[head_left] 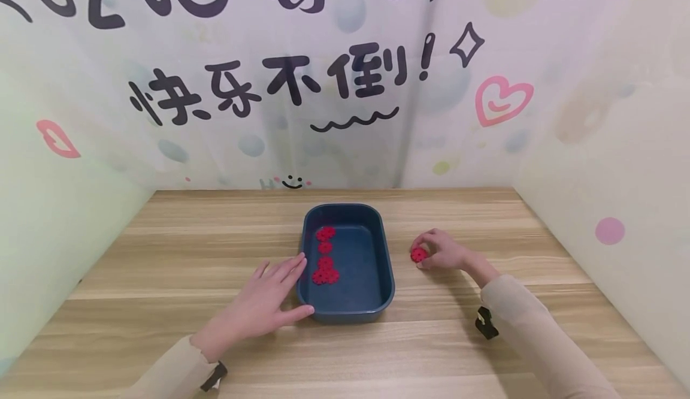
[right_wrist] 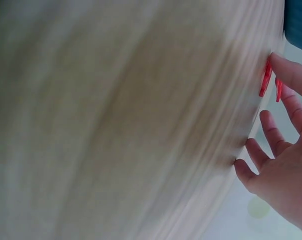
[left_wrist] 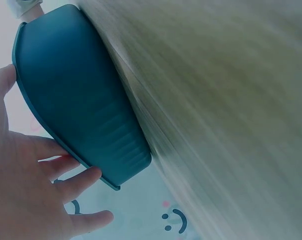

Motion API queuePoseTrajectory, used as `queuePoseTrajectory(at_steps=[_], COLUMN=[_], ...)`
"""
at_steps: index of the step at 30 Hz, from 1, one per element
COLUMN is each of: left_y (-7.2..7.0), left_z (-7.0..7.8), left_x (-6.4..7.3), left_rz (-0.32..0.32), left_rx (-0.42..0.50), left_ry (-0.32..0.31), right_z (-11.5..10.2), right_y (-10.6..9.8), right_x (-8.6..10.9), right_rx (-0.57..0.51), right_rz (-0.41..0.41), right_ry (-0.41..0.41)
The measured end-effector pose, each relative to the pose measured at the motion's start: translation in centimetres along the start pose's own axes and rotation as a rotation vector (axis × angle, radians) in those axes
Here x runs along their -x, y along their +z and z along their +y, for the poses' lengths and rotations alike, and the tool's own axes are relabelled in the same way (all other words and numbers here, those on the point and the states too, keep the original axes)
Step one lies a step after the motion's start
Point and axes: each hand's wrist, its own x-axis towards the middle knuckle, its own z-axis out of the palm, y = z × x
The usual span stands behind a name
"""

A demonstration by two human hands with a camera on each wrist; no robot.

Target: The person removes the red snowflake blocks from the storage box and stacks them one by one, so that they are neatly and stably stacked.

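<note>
A dark blue rectangular basin (head_left: 356, 314) stands on the wooden table, with several red snowflake-shaped plastic discs (head_left: 325, 247) lying along its left side, some overlapping. My left hand (head_left: 264, 303) rests against the basin's left rim, fingers fairly straight; in the left wrist view, the thumb and fingertips touch the rim of the tilted-looking basin (left_wrist: 66, 75). To the right of the basin, my right hand (head_left: 442, 251) pinches a red snowflake disc (head_left: 418, 255) just at the tabletop. In the right wrist view, two red pieces (right_wrist: 265, 78) show between thumb and index finger; the other fingers are spread.
The wooden table (head_left: 215, 225) runs back to a white printed curtain (head_left: 345, 147) with black lettering. Pale walls close in the left and right sides. A black strap (head_left: 486, 323) hangs at the right sleeve, and another black strap (head_left: 214, 377) at the left.
</note>
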Motion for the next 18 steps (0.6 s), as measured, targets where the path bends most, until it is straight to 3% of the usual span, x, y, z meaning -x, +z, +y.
queuePoseTrajectory(at_steps=[11,18], left_y=[0.11,0.11], left_z=[-0.07,-0.06], left_x=[-0.02,0.02], left_rz=[0.016,0.023], left_rx=[-0.002,-0.008], left_ry=[0.013,0.015], right_z=[-0.41,-0.19], right_y=[0.17,0.12], right_x=[0.06,0.09], right_rx=[-0.02,-0.017], right_rz=[0.007,0.008], right_ry=[0.072,0.06])
